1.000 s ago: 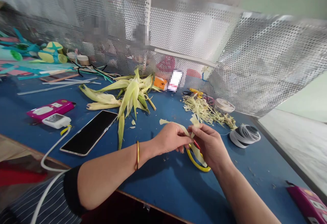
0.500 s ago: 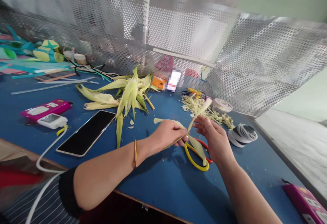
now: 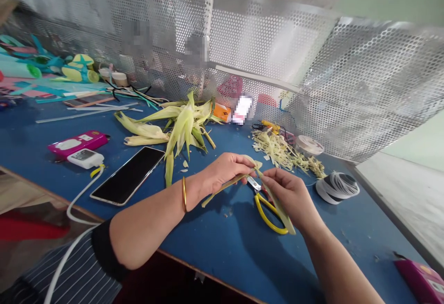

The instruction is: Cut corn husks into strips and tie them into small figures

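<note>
Between my two hands are strips of pale green corn husk [image 3: 280,207], crossed or knotted where the fingers meet. My left hand [image 3: 227,173] pinches them near the crossing, and one narrow end sticks out below its fingers. With thumb and forefinger my right hand [image 3: 286,190] grips the wider strip, whose end hangs down beside the palm. Under the hands lies a pair of scissors [image 3: 268,218] with yellow and red handles, partly covered by the husk and the right hand. A pile of corn husks [image 3: 183,123] rests behind my left hand.
Shredded husk [image 3: 277,149] lies at the back right, near a roll of tape [image 3: 310,145] and a spool of grey-white thread [image 3: 337,187]. A phone [image 3: 128,176] and a magenta power strip [image 3: 81,144] with a white charger [image 3: 86,158] are at left. Perforated metal screen [image 3: 263,45] stands behind.
My right hand, open beside the upright strip before, now pinches the husk. The upright end has come down, and the hands are closer together. The view has shifted slightly left.
</note>
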Available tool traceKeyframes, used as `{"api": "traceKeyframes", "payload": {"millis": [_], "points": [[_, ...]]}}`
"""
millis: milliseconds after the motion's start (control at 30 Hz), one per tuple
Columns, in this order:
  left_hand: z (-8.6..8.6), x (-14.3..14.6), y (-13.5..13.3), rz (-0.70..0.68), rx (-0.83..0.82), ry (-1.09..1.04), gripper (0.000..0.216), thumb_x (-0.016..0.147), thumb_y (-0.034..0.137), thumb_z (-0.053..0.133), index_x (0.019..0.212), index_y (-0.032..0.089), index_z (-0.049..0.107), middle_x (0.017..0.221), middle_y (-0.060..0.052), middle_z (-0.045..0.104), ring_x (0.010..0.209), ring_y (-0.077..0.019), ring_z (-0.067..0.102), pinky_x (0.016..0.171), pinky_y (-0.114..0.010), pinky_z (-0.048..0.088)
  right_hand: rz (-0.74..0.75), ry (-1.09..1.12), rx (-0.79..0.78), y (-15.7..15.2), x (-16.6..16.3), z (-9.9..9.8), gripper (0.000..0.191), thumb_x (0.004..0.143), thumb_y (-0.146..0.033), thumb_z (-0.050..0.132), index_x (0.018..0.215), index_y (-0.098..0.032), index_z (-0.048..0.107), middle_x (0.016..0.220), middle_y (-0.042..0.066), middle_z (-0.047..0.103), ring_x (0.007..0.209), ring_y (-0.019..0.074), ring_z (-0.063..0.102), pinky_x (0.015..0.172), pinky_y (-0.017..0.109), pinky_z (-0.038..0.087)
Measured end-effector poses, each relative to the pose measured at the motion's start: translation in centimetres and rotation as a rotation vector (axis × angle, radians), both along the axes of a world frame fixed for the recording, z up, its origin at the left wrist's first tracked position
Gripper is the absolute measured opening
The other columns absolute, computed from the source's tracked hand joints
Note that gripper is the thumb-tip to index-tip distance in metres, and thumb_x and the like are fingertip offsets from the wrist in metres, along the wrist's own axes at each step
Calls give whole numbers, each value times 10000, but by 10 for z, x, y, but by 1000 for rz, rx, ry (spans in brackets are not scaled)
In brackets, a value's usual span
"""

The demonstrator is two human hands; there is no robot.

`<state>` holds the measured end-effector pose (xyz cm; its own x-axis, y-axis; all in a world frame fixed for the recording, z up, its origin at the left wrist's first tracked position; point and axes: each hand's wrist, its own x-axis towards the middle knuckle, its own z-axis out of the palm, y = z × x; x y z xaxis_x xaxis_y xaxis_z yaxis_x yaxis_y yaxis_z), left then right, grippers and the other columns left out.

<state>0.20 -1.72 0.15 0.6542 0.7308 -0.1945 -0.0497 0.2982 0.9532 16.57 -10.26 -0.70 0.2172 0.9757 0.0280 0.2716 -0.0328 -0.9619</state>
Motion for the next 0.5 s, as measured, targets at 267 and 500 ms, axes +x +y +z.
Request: {"api": "traceKeyframes", "payload": {"millis": [267, 500], "points": [[-12, 9, -7, 142, 158, 42, 140, 804, 256, 671, 724, 142, 686, 716, -18, 677, 545, -77, 583, 503, -196, 404, 44, -33, 10, 1, -2, -6, 395, 735, -576, 712, 745, -188, 637, 496, -33, 531, 442, 105, 422, 433, 234, 307], [-14, 9, -8, 255, 472, 135, 173, 869, 244, 597, 946, 190, 742, 856, -51, 749, 741, -160, 680, 756, -288, 527, -294, -395, 321, 2, 17, -4, 214, 873, -407, 590, 820, -211, 661, 649, -2, 591, 595, 160, 544, 597, 287, 432]]}}
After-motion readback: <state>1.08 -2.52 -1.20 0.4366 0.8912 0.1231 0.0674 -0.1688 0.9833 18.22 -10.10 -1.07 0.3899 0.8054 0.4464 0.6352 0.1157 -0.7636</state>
